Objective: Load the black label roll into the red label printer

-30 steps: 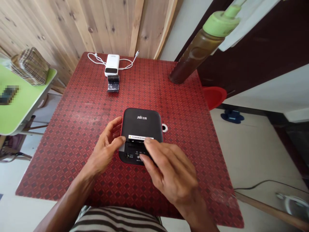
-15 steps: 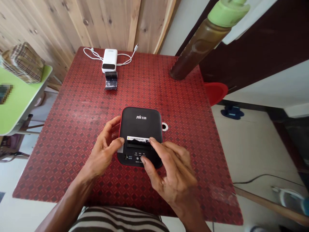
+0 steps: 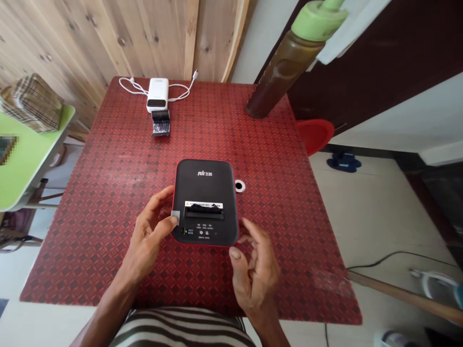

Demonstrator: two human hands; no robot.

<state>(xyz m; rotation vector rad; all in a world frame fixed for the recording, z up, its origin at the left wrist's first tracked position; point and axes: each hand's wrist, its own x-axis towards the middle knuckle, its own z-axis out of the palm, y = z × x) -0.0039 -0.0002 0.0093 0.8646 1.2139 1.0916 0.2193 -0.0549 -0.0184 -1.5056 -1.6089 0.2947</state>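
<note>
A black label printer (image 3: 204, 193) with a red base sits in the middle of the red patterned table (image 3: 108, 193). A white warning strip and a dark slot run across its top, with small buttons below. My left hand (image 3: 150, 236) grips the printer's left side, thumb pressed near a grey tab. My right hand (image 3: 251, 262) hovers just off the printer's near right corner, fingers loosely curled and apart, holding nothing.
A white power bank (image 3: 157, 94) with a white cable and a small black roll (image 3: 160, 122) lie at the table's far side. A tall brown bottle with a green cap (image 3: 285, 67) stands far right. A small white ring (image 3: 239, 185) lies beside the printer. A green table (image 3: 25, 159) is at left.
My right hand has lifted off the printer's slot and buttons and pulled back toward me. The left hand keeps its hold on the printer's side.
</note>
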